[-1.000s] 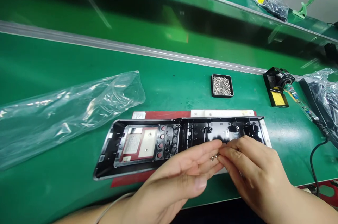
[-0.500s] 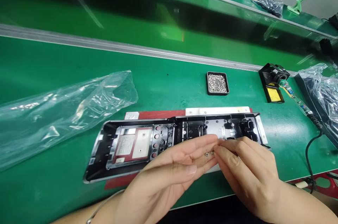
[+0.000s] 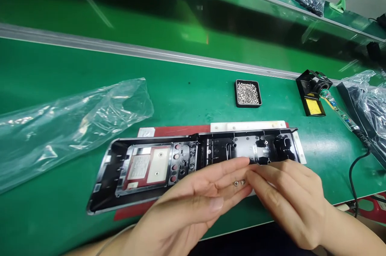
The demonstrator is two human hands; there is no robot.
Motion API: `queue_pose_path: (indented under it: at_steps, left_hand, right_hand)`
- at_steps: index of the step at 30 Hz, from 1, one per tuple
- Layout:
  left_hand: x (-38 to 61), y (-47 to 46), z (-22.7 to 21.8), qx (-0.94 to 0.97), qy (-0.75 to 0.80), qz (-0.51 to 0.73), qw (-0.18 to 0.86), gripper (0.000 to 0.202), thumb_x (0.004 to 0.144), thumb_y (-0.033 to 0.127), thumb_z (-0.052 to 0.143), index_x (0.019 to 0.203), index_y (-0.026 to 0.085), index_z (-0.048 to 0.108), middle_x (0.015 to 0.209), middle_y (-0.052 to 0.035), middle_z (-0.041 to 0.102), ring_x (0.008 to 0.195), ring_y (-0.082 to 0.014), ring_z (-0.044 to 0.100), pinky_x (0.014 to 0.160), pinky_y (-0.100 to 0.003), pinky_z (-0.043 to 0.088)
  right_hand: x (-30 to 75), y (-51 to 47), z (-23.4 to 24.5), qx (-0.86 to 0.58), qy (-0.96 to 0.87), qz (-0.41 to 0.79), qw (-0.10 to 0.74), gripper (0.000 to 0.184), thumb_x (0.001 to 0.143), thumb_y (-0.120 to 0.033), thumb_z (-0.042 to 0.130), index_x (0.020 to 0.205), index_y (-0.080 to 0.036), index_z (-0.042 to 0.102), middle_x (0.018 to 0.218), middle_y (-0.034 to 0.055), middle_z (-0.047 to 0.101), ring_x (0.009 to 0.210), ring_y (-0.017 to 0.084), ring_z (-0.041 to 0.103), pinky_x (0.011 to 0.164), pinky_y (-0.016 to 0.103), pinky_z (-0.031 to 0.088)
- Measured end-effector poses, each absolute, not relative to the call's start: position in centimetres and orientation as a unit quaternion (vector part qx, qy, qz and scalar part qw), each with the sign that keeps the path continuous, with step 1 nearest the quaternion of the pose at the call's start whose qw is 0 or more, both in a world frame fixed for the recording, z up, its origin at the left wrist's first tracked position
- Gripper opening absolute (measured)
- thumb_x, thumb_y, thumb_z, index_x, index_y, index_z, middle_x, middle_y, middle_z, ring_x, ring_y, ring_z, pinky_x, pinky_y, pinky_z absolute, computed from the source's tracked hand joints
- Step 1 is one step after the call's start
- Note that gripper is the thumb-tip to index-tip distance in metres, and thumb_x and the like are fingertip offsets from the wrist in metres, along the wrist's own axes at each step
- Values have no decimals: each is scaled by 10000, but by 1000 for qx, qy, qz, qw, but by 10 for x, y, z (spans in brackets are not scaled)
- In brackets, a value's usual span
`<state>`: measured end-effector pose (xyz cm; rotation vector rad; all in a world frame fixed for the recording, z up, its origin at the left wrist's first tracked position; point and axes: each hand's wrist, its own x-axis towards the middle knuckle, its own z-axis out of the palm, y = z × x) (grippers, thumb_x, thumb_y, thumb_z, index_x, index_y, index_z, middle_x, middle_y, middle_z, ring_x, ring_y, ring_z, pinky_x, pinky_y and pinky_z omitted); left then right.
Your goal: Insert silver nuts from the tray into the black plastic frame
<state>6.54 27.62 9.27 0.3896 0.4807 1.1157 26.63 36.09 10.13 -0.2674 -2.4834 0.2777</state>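
Note:
A long black plastic housing lies inside-up on a red mat and a white plate. My left hand lies palm-up in front of the housing, fingers stretched out, with a few small silver screws resting on its fingers. From the right, my right hand meets it, fingertips pinched together at those screws. Both hands cover the housing's near edge.
A small black tray of screws sits behind the housing. To the right are a soldering iron stand with yellow sponge, the iron and its cable, and a bagged item. An empty clear bag lies left.
The housing has swung slightly, its left end coming nearer. Both hands stay together over the screws, the right fingertips sliding a little along the left fingers.

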Motion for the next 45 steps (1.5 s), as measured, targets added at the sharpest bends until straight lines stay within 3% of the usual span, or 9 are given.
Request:
queue_pose_path:
  at_steps: [4, 8, 16, 23, 30, 33, 38, 45]
  left_hand:
    - [64, 274, 91, 133, 216, 562, 788, 417, 910, 114, 431, 1321, 114, 499, 1374, -138, 434, 1340, -307, 299, 1117, -343, 371]
    - [62, 270, 86, 92, 191, 590, 780, 438, 931, 106, 360, 1361, 74, 434, 1416, -176, 360, 1356, -318, 256, 1129, -375, 361]
    - [58, 265, 82, 86, 188, 583, 786, 456, 958, 132, 327, 1411, 92, 355, 1446, -157, 319, 1372, -323, 207, 1146, -398, 341]
    - [59, 268, 83, 90, 187, 580, 788, 450, 958, 166, 392, 1402, 93, 372, 1425, -130, 364, 1374, -319, 200, 1149, -384, 339]
    - [58, 268, 84, 101, 210, 579, 781, 454, 949, 192, 434, 1394, 113, 393, 1428, -118, 363, 1372, -313, 213, 1139, -369, 350]
    - [59, 268, 85, 102, 222, 577, 779, 445, 950, 193, 427, 1389, 119, 404, 1425, -121, 367, 1369, -313, 225, 1134, -368, 355]
    - [64, 271, 90, 122, 213, 575, 780, 419, 929, 128, 397, 1340, 126, 477, 1394, -119, 414, 1351, -295, 280, 1122, -348, 367]
    - [71, 276, 102, 181, 246, 565, 766, 402, 863, 157, 524, 1262, 132, 564, 1322, -121, 497, 1304, -275, 383, 1103, -303, 386]
  right_hand:
    - [285, 370, 96, -160, -926, 118, 320, 149, 1000, -3, 483, 1132, -23, 549, 1025, 120, 510, 848, 190, 494, 725, 289, 384]
    - [297, 377, 84, -192, -931, 106, 291, 117, 988, -7, 511, 1085, -53, 559, 976, 98, 523, 812, 193, 491, 705, 304, 354]
    - [302, 379, 81, -193, -935, 140, 263, 125, 1039, -61, 453, 1075, -71, 573, 966, 86, 531, 799, 185, 484, 706, 312, 333]
    - [305, 388, 82, -152, -941, 174, 249, 174, 1069, -101, 422, 1123, -61, 583, 1020, 88, 530, 898, 205, 496, 751, 332, 397]
    - [307, 373, 91, -140, -972, 28, 186, 356, 1089, -52, 196, 1111, 28, 542, 1065, 130, 528, 911, 215, 494, 782, 361, 361]
    - [312, 373, 92, -144, -972, 58, 176, 334, 1087, -63, 221, 1160, 12, 538, 1081, 129, 517, 946, 235, 490, 794, 382, 366]
    - [309, 370, 94, -172, -928, 158, 291, 249, 995, 8, 466, 1225, -43, 546, 1040, 126, 516, 917, 227, 515, 771, 365, 403]
    - [259, 360, 111, -113, -917, 205, 322, 165, 1037, -53, 437, 1100, -53, 590, 1003, 104, 532, 878, 205, 513, 726, 324, 425]
